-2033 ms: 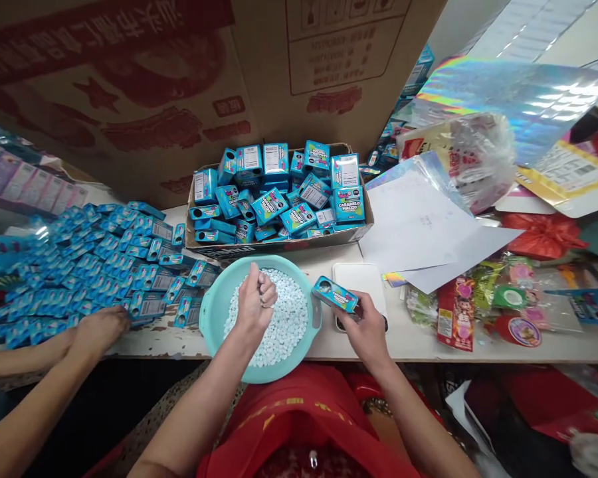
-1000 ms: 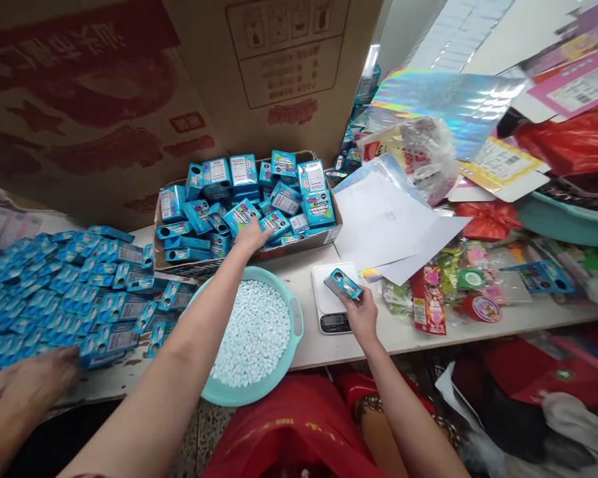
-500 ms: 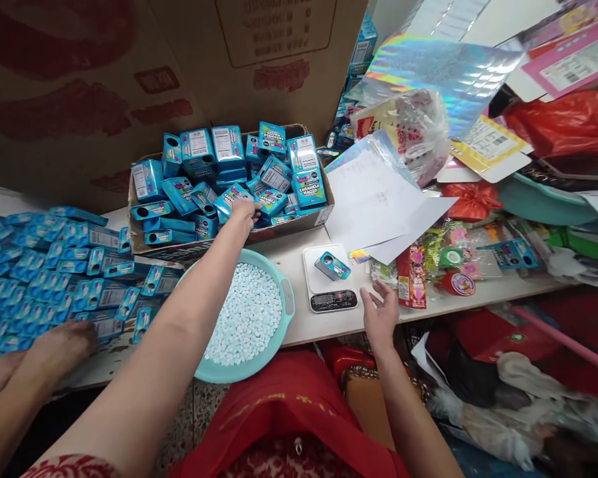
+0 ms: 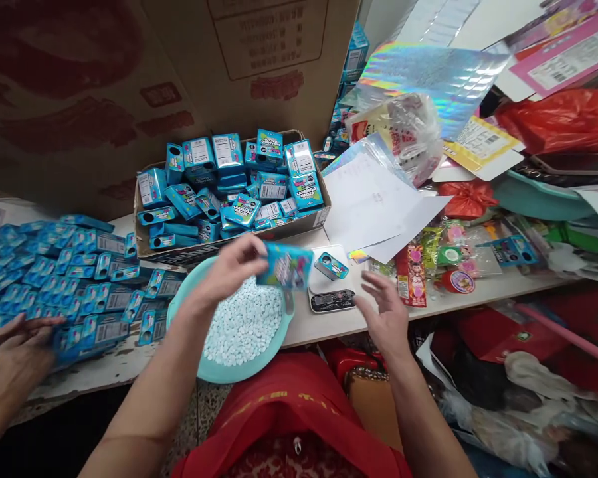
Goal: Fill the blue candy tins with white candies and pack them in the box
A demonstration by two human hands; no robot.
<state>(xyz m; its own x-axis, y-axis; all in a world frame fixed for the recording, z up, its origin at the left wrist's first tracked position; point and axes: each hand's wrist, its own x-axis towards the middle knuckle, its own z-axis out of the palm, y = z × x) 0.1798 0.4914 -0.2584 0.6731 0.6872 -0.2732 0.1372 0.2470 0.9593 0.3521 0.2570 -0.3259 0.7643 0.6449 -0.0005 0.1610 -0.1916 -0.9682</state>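
Observation:
My left hand (image 4: 236, 269) grips a small blue candy box (image 4: 286, 265), blurred by motion, above the rim of a teal basin (image 4: 274, 338). Pale blue candies (image 4: 246, 325) fill much of that basin. To the right, my right hand (image 4: 383, 307) holds nothing, its fingers apart, close to a white scale (image 4: 326, 287) with a dark display panel. On the scale's plate lies another blue box with a round hole (image 4: 331, 265). Behind the basin, a cardboard tray (image 4: 306, 221) is heaped with more blue boxes (image 4: 244, 210).
At left, a co-worker's hands (image 4: 20, 352) touch rows of blue boxes (image 4: 40, 265). A large carton (image 4: 179, 66) stands behind the tray. White papers (image 4: 373, 199), a plastic bag (image 4: 403, 133) and packets of sweets (image 4: 412, 275) lie to the right.
My left hand has come back from the cardboard tray with a blue box, over the basin toward the scale. My right hand has shifted slightly. The co-worker's hands have moved left.

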